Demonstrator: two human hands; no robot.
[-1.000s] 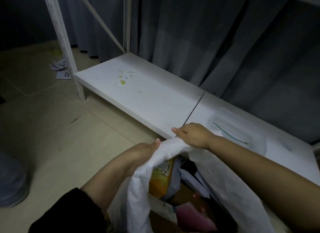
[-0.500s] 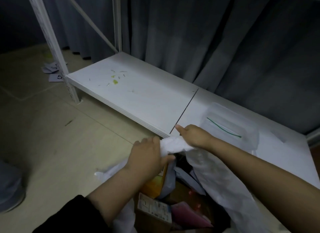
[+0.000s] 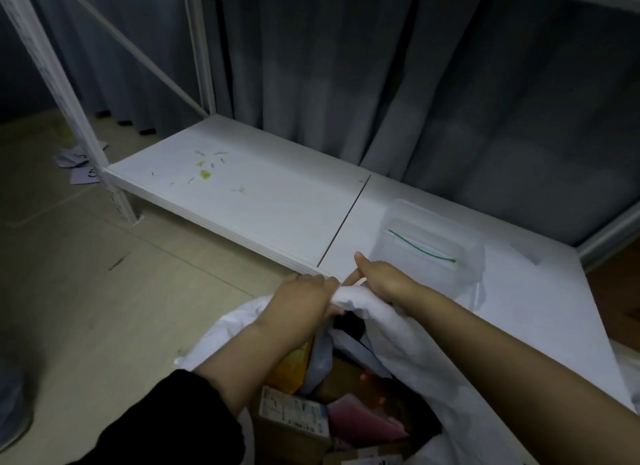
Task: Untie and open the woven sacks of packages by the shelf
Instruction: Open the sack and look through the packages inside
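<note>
A white woven sack (image 3: 426, 364) stands open on the floor in front of the low shelf (image 3: 277, 201). Inside it I see several packages: a cardboard box with a printed label (image 3: 294, 412), a pink parcel (image 3: 360, 419), a yellow pack (image 3: 294, 364) and grey mailer bags. My left hand (image 3: 304, 298) is shut on the far rim of the sack, knuckles up. My right hand (image 3: 381, 277) grips the same bunched rim right beside it, thumb pointing up. The rim between both hands is rolled into a thick fold.
A clear plastic box (image 3: 433, 250) with a green tie lying on it sits on the shelf just behind my right hand. White shelf posts (image 3: 62, 94) rise at the left. Paper slips (image 3: 79, 163) lie on the beige floor. Grey curtains hang behind.
Both hands have moved the sack's rim forward towards the shelf edge and closer together. The left hand has shifted from the near side onto the top of the rolled rim.
</note>
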